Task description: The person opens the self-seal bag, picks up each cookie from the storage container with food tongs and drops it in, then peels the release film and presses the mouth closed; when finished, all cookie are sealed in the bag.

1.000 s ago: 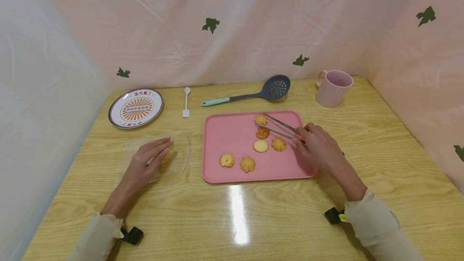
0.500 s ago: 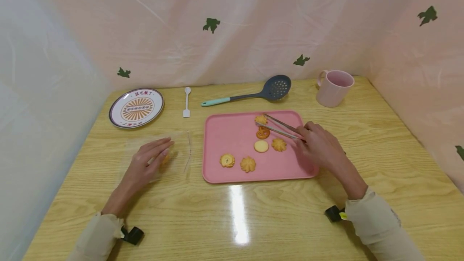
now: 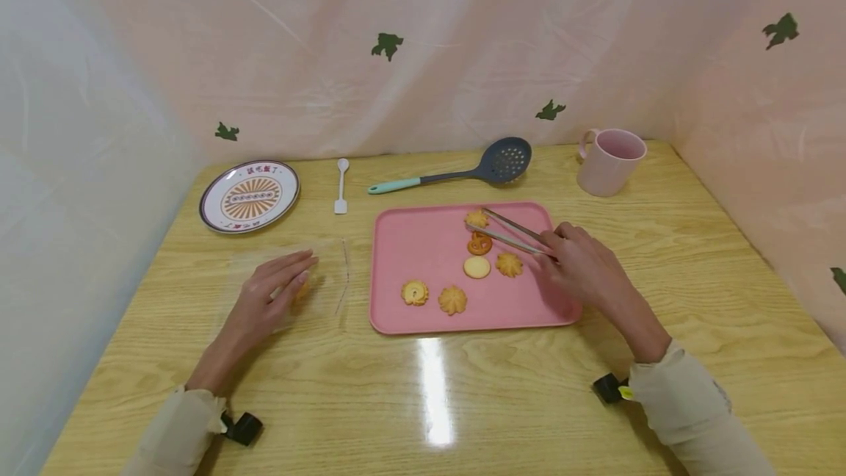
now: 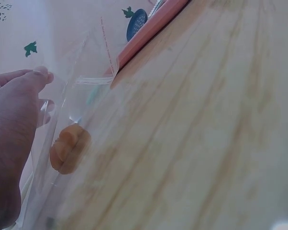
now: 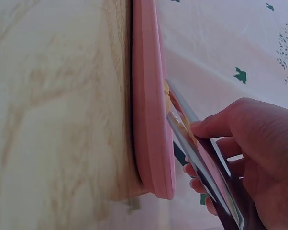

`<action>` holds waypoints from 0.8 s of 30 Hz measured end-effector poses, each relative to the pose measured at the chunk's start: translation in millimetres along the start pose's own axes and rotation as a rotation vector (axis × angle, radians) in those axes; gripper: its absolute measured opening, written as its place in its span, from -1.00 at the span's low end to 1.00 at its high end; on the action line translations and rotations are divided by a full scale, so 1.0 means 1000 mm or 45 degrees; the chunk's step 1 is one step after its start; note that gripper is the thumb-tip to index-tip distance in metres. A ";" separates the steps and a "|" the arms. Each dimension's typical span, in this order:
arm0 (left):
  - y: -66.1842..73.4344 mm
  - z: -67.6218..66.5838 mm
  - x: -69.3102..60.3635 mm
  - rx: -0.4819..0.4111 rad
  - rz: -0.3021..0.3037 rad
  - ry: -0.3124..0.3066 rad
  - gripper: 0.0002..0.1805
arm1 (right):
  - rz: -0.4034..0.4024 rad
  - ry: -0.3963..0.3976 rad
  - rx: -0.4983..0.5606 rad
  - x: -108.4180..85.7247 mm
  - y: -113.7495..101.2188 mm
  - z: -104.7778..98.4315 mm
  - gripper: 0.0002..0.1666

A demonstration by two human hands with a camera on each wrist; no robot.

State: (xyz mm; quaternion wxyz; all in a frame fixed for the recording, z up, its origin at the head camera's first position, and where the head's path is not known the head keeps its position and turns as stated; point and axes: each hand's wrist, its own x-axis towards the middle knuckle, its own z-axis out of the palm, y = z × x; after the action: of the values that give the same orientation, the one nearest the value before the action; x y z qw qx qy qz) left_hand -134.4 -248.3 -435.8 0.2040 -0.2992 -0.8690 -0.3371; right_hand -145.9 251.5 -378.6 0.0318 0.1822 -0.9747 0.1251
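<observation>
On the left, my left hand [image 3: 267, 296] holds up a clear zip bag [image 3: 333, 263], its film between thumb and fingers. A golden cookie [image 4: 70, 148] shows through the film in the left wrist view. My right hand [image 3: 584, 270] grips metal tongs [image 3: 518, 228] over the pink tray [image 3: 413, 241]. Their spread tips stand at either side of a flower-shaped cookie [image 3: 476, 219] near the tray's back edge. Just below it lies a pretzel-shaped cookie [image 3: 479, 244]. A pale round cookie [image 3: 476, 267] and several others, like the ring-topped one [image 3: 414, 292], also lie there.
Behind the tray lies a slotted skimmer [image 3: 504, 160] with a mint handle. A pink mug [image 3: 609, 161] stands at the back right. At the back left are a patterned plate [image 3: 250, 197] and a small white spatula-ended spoon [image 3: 340, 186]. Cloth walls enclose the back and sides.
</observation>
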 end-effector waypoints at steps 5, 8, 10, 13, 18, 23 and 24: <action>0.000 0.000 0.000 0.017 0.005 -0.006 -0.64 | -0.024 0.001 -0.011 0.001 0.000 0.000 -0.74; 0.000 0.000 0.001 0.016 0.006 -0.008 -0.63 | -0.024 -0.014 -0.009 0.001 0.000 -0.002 -0.74; 0.000 0.000 0.001 0.014 0.006 -0.010 -0.63 | -0.018 -0.028 -0.010 0.002 0.000 -0.003 -0.74; 0.000 -0.001 0.002 0.011 0.001 -0.014 -0.63 | -0.002 -0.054 -0.001 0.003 0.000 -0.005 -0.72; 0.000 -0.001 0.001 0.012 -0.010 -0.019 -0.63 | 0.031 -0.114 0.045 0.005 -0.001 -0.010 -0.70; 0.000 -0.001 0.001 0.013 -0.017 -0.024 -0.62 | 0.030 -0.140 0.059 0.006 -0.001 -0.012 -0.74; 0.001 -0.001 0.001 0.014 -0.019 -0.025 -0.62 | 0.025 -0.137 0.060 0.006 -0.001 -0.013 -0.75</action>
State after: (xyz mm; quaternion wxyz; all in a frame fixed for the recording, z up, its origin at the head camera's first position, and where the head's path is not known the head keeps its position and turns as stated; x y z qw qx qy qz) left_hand -134.8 -248.1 -434.3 0.1947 -0.2949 -0.8750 -0.3309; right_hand -151.5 251.9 -365.4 -0.0262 0.1800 -0.9735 0.1383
